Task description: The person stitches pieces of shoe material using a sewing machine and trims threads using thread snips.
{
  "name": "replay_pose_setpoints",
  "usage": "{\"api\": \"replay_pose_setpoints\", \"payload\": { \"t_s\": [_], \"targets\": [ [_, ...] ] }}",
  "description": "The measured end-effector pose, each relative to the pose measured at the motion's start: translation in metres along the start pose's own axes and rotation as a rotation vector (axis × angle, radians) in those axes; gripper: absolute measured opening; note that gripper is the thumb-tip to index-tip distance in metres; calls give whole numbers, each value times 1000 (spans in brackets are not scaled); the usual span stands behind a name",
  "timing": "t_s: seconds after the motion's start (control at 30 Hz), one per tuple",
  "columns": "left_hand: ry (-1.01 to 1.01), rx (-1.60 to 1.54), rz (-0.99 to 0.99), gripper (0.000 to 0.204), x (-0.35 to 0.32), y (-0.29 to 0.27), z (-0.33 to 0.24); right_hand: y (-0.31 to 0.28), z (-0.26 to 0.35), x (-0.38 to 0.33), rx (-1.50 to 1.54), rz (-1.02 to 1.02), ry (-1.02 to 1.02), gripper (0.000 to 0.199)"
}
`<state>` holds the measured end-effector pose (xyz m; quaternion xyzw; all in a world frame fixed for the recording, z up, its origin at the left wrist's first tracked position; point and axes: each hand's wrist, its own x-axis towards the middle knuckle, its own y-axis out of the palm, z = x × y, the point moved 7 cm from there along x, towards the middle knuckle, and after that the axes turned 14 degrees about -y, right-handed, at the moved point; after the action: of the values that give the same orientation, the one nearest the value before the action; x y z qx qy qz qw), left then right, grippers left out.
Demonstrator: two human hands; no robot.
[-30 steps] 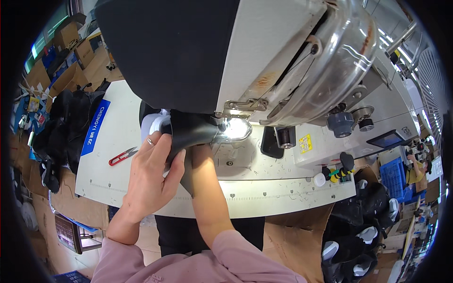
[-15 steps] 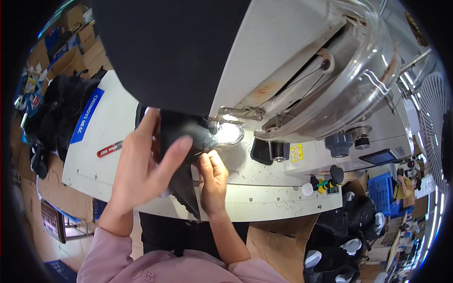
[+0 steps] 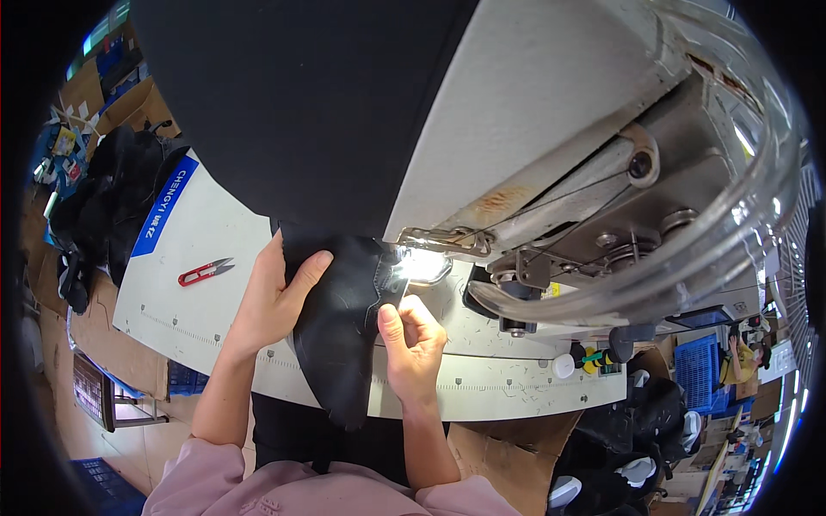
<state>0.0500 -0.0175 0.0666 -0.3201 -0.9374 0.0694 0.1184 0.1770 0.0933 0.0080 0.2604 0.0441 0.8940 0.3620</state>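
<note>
A black leather-like piece, shaped like part of a shoe upper, lies under the lit needle area of a sewing machine and hangs over the table's front edge. Along its right edge runs a stitched, wavy line. My left hand grips the left side, thumb on top and fingers hidden beneath. Close below the bright lamp, my right hand has its thumb and curled fingers closed at the right edge of the piece. Glare hides the needle.
Red-handled thread snips lie on the white table left of my left hand. A clear curved guard juts from the machine. Small bottles stand at the table's right end. Black shoe parts fill a cardboard box at lower right.
The black piece has been turned and spread flatter, showing more of its surface. My left thumb has come down onto it; my right hand has shifted slightly right and nearer me. The view has shifted.
</note>
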Motion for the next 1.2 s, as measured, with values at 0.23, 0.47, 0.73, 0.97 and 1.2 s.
{"api": "replay_pose_setpoints", "payload": {
  "t_s": [0.23, 0.47, 0.73, 0.97, 1.2],
  "targets": [
    [-189, 255, 99, 31, 17, -9, 4, 6, 0, 1, 2, -15, 18, 20],
    [-2, 40, 214, 29, 30, -11, -14, 16, 0, 0, -59, -29, -15, 21],
    [-20, 37, 358, 25, 59, -15, -8, 19, 2, -2, -301, -26, -123, 19],
    [-31, 38, 390, 24, 73, -15, -3, 25, 4, -1, -418, -16, -172, 18],
    [-38, 56, 408, 23, 87, -9, 0, 30, 17, 0, -544, 43, -137, 27]
  ]
}}
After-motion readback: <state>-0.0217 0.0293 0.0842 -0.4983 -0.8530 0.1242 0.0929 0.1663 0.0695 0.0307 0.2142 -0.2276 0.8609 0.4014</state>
